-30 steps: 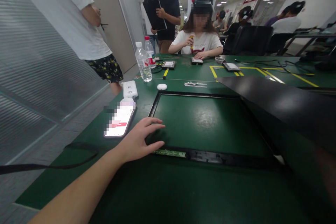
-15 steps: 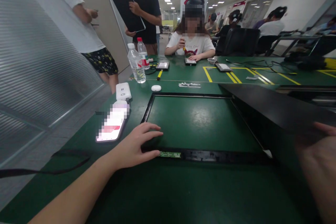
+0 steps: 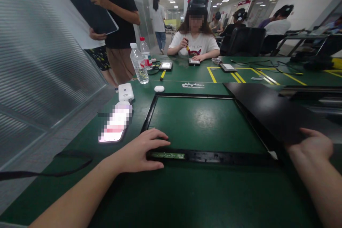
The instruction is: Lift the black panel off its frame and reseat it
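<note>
A black rectangular frame [image 3: 213,157] lies flat on the green table [image 3: 197,196], with a green circuit strip [image 3: 168,155] along its near edge. My left hand [image 3: 145,151] rests over the frame's near left corner, its fingers apart. At the right, my right hand [image 3: 311,146] is turned palm up and supports the near edge of a large, thin black panel [image 3: 275,110]. That panel slants beside the frame, its far left corner by the frame's far right corner. Part of my right hand's fingers is hidden under the panel.
Left of the frame are a lit phone [image 3: 114,124], a white power bank [image 3: 125,92], a white case [image 3: 159,88] and two bottles [image 3: 139,65]. Dark panels [image 3: 317,94] lie at the right. Across the table a person [image 3: 197,39] works on a small device.
The black panel has come down at the right, and my right hand has moved left with it. My left hand has shifted slightly. Standing people at the left have moved.
</note>
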Tool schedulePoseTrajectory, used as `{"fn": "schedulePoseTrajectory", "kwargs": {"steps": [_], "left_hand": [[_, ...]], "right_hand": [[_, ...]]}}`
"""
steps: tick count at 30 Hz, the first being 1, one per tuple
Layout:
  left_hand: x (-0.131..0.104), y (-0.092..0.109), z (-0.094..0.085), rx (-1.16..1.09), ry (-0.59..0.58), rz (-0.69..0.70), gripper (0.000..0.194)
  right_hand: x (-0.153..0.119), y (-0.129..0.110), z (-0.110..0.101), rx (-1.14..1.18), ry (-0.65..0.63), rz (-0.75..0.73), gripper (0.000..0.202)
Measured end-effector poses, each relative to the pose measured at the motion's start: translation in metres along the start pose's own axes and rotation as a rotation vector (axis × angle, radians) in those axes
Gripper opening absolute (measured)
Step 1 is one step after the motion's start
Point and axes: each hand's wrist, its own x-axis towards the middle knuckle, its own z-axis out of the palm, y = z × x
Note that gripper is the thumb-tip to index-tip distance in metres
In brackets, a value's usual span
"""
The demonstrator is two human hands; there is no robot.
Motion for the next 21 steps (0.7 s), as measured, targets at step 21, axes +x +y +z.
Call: {"fn": "schedulePoseTrajectory", "kwargs": {"steps": [21], "left_hand": [[0.002,0.009,-0.003,0.022,-0.014,-0.006,0.053]], "right_hand": [[0.008,0.000,-0.004,0.283,0.137,0.349,0.039]]}}
